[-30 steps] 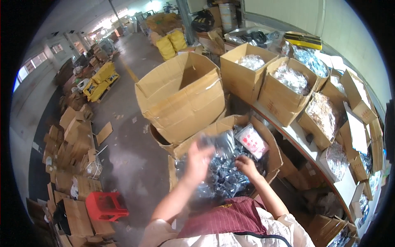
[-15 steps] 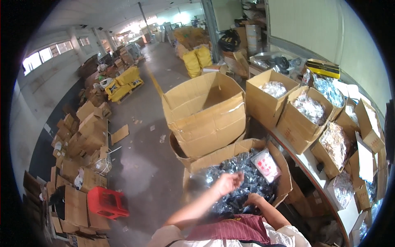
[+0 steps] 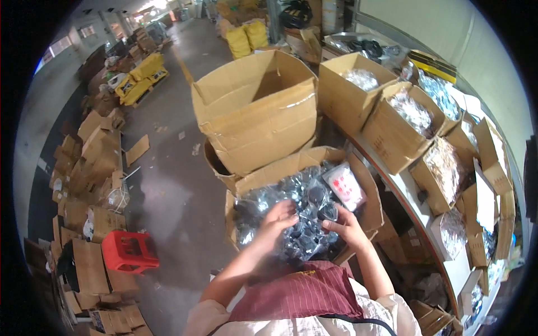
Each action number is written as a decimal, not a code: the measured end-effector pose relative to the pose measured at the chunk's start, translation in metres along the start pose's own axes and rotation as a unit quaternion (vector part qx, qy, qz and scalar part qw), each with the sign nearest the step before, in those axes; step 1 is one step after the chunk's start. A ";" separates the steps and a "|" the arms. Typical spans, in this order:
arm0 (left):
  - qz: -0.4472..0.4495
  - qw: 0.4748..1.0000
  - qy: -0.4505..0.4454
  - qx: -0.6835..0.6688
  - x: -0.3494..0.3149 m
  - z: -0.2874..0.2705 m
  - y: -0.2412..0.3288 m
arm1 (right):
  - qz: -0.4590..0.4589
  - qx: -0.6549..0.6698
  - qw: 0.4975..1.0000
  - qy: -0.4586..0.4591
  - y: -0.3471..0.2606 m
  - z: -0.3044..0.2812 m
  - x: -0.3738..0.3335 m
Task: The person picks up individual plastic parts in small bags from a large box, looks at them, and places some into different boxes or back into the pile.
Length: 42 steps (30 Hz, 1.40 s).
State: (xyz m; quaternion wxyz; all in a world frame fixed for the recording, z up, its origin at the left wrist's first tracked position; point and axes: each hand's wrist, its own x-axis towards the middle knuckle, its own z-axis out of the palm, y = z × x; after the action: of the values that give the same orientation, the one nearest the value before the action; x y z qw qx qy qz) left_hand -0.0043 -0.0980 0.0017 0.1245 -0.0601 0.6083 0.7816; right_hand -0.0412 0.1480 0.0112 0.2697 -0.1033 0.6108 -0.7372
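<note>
Both hands down in the near open box, which is packed with clear bags of small dark parts. My left hand lies spread on the pile, fingers loose, closed on nothing I can make out. My right hand pinches one small bag between thumb and fingers. A red-and-white packet sits at the far right corner of the box. The large empty box stands just beyond. Risk: slick plastic, so the pinched bag may slip from my grip; neighbouring bags could snag and spill over the low flap onto the floor.
</note>
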 end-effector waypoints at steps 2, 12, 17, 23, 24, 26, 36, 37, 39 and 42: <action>0.007 0.995 -0.046 -0.090 -0.006 0.018 0.025 | -0.026 0.019 0.999 0.026 -0.017 0.010 -0.009; 0.048 0.985 -0.101 -0.131 -0.026 0.048 0.054 | -0.105 -0.048 0.993 0.020 -0.039 0.029 -0.051; 0.054 0.989 -0.081 -0.114 -0.031 0.050 0.052 | -0.107 -0.080 0.991 0.022 -0.048 0.036 -0.060; 0.058 0.990 -0.102 -0.079 -0.032 0.055 0.066 | -0.145 -0.187 0.972 0.002 -0.058 0.036 -0.064; 0.062 0.988 -0.110 -0.084 -0.030 0.054 0.065 | -0.138 -0.174 0.975 -0.003 -0.057 0.035 -0.062; 0.054 0.992 -0.074 -0.087 -0.023 0.051 0.069 | -0.125 -0.067 0.990 0.020 -0.034 0.029 -0.050; 0.215 0.877 -0.121 -0.413 0.083 -0.021 0.184 | 0.159 -0.505 0.847 0.045 0.203 -0.071 0.079; 0.200 0.904 -0.125 -0.356 0.082 -0.024 0.168 | 0.213 -0.511 0.833 -0.026 0.207 -0.065 0.077; 0.151 0.939 -0.138 -0.278 0.073 -0.021 0.123 | 0.263 -0.566 0.769 -0.141 0.223 -0.049 0.074; -0.056 0.939 -0.188 -0.283 0.063 -0.030 0.038 | 0.263 -0.642 0.692 -0.199 0.241 -0.021 0.070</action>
State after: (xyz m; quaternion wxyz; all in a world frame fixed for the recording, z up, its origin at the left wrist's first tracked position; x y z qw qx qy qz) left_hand -0.0772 -0.1281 0.0143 0.2578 0.0216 0.3234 0.9102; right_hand -0.0443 0.1032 -0.2365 0.4356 -0.2309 0.8696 -0.0271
